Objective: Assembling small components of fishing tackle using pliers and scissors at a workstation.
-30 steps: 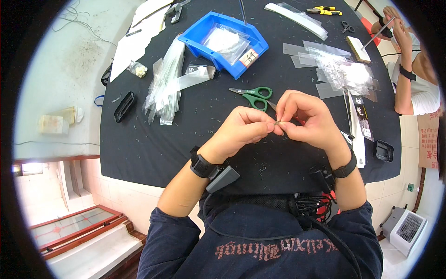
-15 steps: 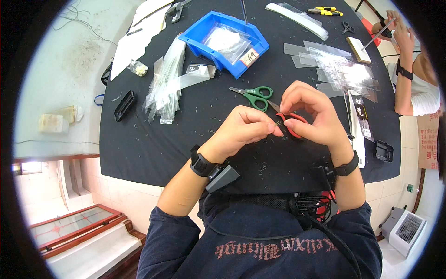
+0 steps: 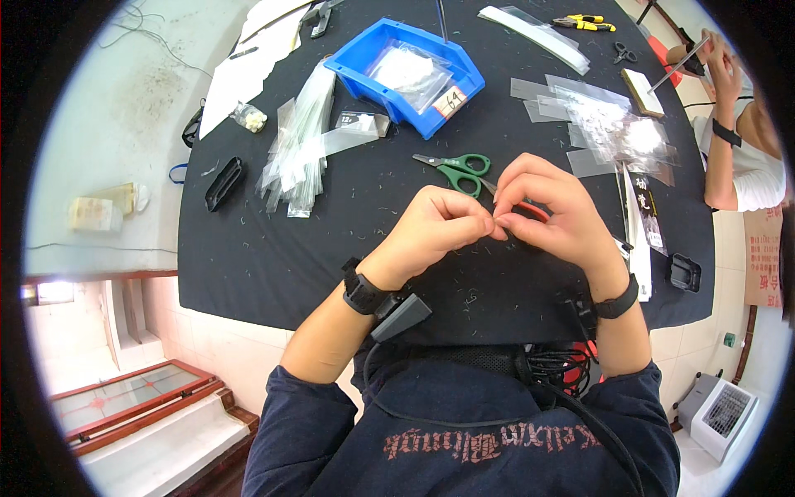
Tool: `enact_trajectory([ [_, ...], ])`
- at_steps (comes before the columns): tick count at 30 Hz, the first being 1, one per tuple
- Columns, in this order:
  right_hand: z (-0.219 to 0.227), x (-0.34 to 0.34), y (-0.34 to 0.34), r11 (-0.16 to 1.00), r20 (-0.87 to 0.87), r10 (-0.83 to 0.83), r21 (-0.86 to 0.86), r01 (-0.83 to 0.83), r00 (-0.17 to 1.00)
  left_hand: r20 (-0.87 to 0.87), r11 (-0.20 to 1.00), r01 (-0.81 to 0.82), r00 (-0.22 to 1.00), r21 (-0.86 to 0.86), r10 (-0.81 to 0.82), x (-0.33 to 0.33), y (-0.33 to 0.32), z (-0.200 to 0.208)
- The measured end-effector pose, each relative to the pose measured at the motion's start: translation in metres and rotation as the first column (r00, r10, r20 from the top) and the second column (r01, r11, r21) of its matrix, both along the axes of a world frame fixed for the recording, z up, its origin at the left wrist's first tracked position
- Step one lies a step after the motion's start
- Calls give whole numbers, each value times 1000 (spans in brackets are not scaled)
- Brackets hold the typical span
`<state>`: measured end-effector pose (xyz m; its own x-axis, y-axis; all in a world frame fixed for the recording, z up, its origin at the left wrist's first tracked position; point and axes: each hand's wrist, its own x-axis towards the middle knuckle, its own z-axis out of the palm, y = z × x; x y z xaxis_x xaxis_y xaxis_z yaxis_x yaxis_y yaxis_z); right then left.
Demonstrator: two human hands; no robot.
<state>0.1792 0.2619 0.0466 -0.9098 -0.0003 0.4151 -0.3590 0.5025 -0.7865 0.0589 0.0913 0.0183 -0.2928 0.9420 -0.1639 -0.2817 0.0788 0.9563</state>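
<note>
My left hand [image 3: 443, 222] is closed in a pinch, thumb pressed against the index finger. Whatever it holds is too small to make out. The fingertips of my right hand [image 3: 546, 203] meet it from the other side, also pinched together, their contents hidden. Partly behind my right hand's fingers is a red handle [image 3: 537, 213], apparently of small scissors or snips lying on the black cloth. Just beyond both hands lie green-handled scissors [image 3: 460, 171], their blades pointing left.
Beyond the scissors stands a blue bin [image 3: 352, 76] with clear bags. Clear plastic strips [image 3: 298, 157] lie left, clear sheets [image 3: 609, 120] right. Yellow-handled pliers [image 3: 584, 22] and black scissors [image 3: 623, 52] lie far right. Another person's hand [image 3: 722, 70] holds a thin rod at the right edge.
My right hand has moved left and slightly down, its fingertips now meeting those of my left hand. The red handle is more covered by its fingers.
</note>
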Motion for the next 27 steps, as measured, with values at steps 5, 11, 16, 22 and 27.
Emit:
enact_trajectory([
  [5,-2,-2,-3,998,-6,-23,65,24,1000,-115,1000,-24,993,-8,23,1,0,1],
  [11,-6,-2,2,991,-56,-128,23,129,990,-127,999,-54,991,-8,53,1,0,1],
  [16,-15,-8,8,934,22,-343,118,338,939,-16,958,-284,959,41,284,-4,1,-1],
  [22,-23,-20,-14,868,135,-469,256,426,873,117,793,-597,802,124,586,-19,2,-3],
  [27,-26,-38,-26,751,98,-565,474,460,819,106,782,-607,795,144,598,-18,1,-3],
])
